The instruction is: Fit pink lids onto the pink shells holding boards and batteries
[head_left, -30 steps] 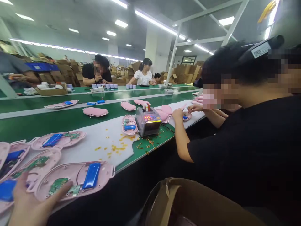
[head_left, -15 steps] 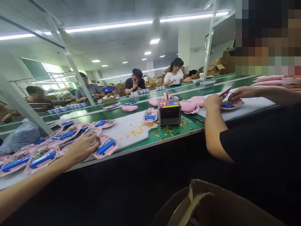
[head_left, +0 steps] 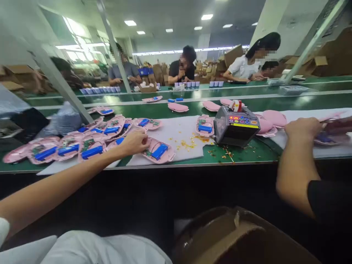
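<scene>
My left hand (head_left: 136, 141) has its fingers closed on the left edge of a pink shell (head_left: 167, 156), which holds a blue battery and a green circuit board. This shell rests at the front of the white foam sheet (head_left: 176, 128). Several similar open pink shells (head_left: 92, 146) lie crowded to the left of the hand. Another shell (head_left: 205, 125) sits beside the dark tape machine (head_left: 237, 126), with small orange tape bits (head_left: 188, 143) scattered on the foam near it. My right hand does not show.
At the right, a co-worker's hand and arm (head_left: 298, 157) reach over the bench. Closed pink shells (head_left: 275, 118) lie behind the machine's right side. A brown cardboard box (head_left: 236, 238) stands below the bench edge. People sit across the green bench (head_left: 154, 110).
The view has turned and shifted, so the bench appears further left and lower. My left hand stays at the same shell's edge. The co-worker's hands at the right have moved and are blurred.
</scene>
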A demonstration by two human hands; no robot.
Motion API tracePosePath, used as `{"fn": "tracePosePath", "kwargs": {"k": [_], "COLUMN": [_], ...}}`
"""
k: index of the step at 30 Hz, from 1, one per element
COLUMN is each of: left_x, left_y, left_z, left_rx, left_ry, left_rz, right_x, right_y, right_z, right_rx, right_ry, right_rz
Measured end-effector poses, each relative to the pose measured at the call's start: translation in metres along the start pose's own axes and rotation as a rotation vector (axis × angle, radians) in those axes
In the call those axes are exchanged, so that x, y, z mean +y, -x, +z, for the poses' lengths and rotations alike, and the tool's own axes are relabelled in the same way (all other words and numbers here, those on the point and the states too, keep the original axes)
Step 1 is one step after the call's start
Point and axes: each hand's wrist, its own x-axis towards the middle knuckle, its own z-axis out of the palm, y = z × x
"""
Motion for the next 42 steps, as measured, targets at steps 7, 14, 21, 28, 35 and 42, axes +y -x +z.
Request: {"fn": "tracePosePath", "kwargs": {"k": [7, 14, 21, 28, 35, 42], "left_x": [-0.027, -0.056, -0.063, -0.062, -0.052, -0.053], "left_y": [-0.011, 0.009, 0.021, 0.018, 0.011, 0.006], "left_z": [0.007, 0.012, 0.01, 0.009, 0.026, 0.024], "left_rx": [-0.046, 0.061, 0.286, 0.661, 0.231, 0.091], "left_ry": [0.212, 0.97, 1.225, 0.936, 1.902, 1.906], "left_rz": [0.097, -0.055, -0.09, 0.122, -0.166, -0.306], "right_x": [-0.112, -0.218, -0.278, -0.339, -0.331, -0.34], "right_y": [0.192, 0.176, 0.153, 0.158, 0.152, 0.162], "right_z": [-0.035, 0.146, 0.184, 0.172, 0.191, 0.218], "right_rx": [-0.177, -0.667, -0.776, -0.788, -0.782, -0.722], "right_ry": [0.029, -0.481, -0.273, -0.051, -0.153, 0.081], "right_rz": [-0.085, -0.223, -0.3, -0.615, -0.463, -0.382]}}
